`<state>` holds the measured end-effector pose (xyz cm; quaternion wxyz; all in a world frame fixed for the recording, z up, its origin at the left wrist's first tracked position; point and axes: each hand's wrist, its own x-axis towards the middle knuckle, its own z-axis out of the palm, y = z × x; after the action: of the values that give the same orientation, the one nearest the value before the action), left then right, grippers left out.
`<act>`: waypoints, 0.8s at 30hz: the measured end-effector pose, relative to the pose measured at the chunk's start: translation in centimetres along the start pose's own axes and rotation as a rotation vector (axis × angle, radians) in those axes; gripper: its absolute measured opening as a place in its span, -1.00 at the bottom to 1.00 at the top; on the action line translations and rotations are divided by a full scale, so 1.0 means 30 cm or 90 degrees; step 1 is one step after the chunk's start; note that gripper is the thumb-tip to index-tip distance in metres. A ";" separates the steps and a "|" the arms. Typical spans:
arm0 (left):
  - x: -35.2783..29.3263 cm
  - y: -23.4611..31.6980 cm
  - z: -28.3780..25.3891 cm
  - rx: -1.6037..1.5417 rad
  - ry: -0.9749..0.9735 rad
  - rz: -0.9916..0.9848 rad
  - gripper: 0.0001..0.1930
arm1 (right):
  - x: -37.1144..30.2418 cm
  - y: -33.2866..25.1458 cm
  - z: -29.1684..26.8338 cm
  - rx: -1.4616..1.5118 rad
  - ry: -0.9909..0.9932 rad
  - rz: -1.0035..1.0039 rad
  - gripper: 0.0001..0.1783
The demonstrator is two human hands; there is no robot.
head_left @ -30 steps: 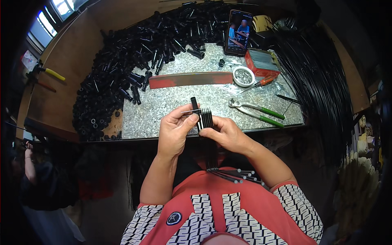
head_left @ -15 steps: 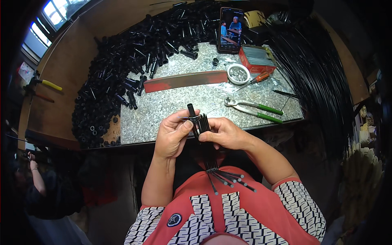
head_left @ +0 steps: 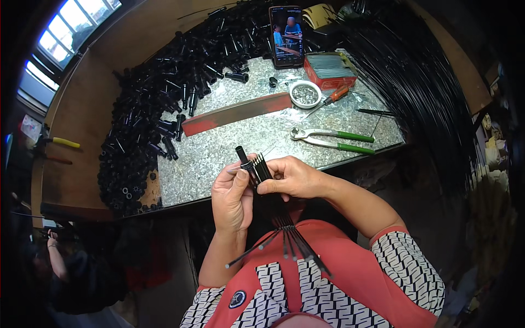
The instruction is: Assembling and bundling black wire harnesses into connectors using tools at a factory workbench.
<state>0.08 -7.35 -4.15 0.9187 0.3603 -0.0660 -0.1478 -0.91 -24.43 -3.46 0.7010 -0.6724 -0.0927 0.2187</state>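
Tube (head_left: 241, 155) and black rods (head_left: 263, 171) between both hands (head_left: 298, 178)

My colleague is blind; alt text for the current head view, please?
A person's left hand holds a black tubular part and the right hand a bundle of thin black rods by a speckled worktop. Green-handled pincers and a white bowl of small silvery pieces sit on it, near heaped black parts.
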 end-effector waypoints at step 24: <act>-0.019 -0.043 0.106 0.078 0.027 0.026 -0.59 | 0.014 -0.002 -0.012 0.027 -0.045 0.006 -0.66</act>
<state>-1.49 -10.11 -2.72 0.8988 0.4178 -0.0625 -0.1169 -0.38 -24.57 -3.51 0.7103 -0.6498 -0.1096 0.2474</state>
